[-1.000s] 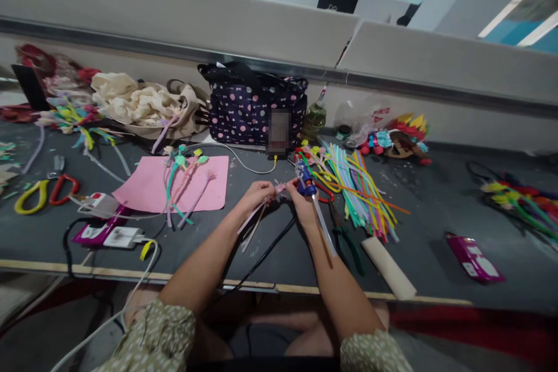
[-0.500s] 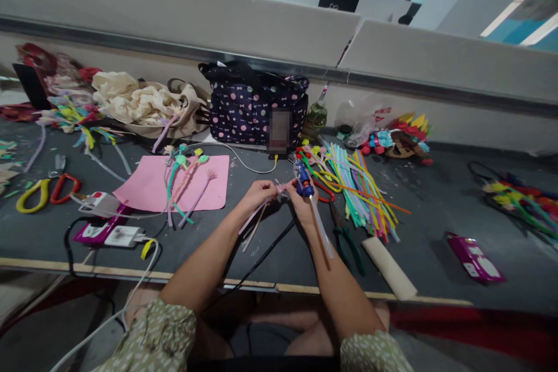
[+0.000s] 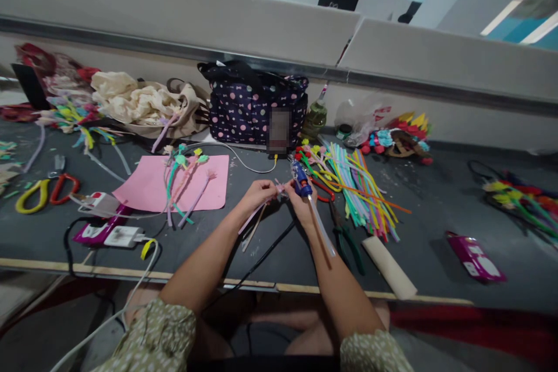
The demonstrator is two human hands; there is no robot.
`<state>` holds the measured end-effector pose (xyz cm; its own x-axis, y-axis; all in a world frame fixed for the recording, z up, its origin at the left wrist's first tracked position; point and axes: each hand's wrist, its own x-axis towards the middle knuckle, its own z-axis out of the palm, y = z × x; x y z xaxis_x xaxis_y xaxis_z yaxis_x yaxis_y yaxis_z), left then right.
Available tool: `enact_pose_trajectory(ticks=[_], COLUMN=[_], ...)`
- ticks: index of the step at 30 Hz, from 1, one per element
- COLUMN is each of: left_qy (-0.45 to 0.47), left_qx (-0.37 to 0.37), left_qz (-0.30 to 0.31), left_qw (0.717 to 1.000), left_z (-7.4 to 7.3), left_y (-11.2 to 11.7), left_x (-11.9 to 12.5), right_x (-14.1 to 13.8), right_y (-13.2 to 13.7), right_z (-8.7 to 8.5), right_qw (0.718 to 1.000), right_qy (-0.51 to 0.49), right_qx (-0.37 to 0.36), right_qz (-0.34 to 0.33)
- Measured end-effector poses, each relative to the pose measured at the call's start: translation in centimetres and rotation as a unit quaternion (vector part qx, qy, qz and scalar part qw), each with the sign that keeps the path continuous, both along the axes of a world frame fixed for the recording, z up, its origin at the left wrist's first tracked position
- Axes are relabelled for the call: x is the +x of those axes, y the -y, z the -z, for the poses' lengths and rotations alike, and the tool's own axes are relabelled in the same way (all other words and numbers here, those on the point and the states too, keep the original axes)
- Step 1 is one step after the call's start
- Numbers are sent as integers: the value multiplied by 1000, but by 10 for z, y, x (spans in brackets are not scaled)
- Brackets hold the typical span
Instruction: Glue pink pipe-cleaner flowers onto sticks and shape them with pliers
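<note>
Over the table in front of me, both hands meet at a small pink pipe-cleaner flower (image 3: 281,188). My left hand (image 3: 258,194) pinches it, and a lilac stem (image 3: 251,219) slants down below those fingers. My right hand (image 3: 301,203) is closed about a blue glue gun (image 3: 300,179), its grip hidden by the palm. The right thumb and fingertips come up against the flower; whether they pinch it too, I cannot tell. From the gun's rear a clear glue stick (image 3: 321,226) hangs back over my right forearm. Thin pale sticks (image 3: 253,231) lie beneath my left hand.
Left are pink paper (image 3: 150,183) with finished pipe-cleaner stems, scissors (image 3: 65,186) and a power strip (image 3: 98,232). Right are loose pipe cleaners (image 3: 349,180), green-handled pliers (image 3: 349,244) and a beige roll (image 3: 389,267). A dotted bag (image 3: 239,107) stands behind. A black cord (image 3: 270,250) crosses the table.
The glue gun has tilted very slightly, its glue stick's end shifting a little right. Both hands otherwise stay in place at the flower.
</note>
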<state>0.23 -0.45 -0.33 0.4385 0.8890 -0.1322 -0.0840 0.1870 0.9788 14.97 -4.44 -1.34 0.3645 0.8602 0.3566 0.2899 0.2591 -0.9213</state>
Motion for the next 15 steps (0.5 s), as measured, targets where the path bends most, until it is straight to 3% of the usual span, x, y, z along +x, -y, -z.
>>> enact_pose_trajectory(ticks=[15], left_qy=[-12], left_qx=[28], left_qz=[-1], left_qw=[1000], left_z=[-2], left_y=[1], left_x=[2], right_x=[1], right_y=[2], right_z=[-2], right_qw=[999], right_qy=[41], right_qx=[7], right_qz=[-1])
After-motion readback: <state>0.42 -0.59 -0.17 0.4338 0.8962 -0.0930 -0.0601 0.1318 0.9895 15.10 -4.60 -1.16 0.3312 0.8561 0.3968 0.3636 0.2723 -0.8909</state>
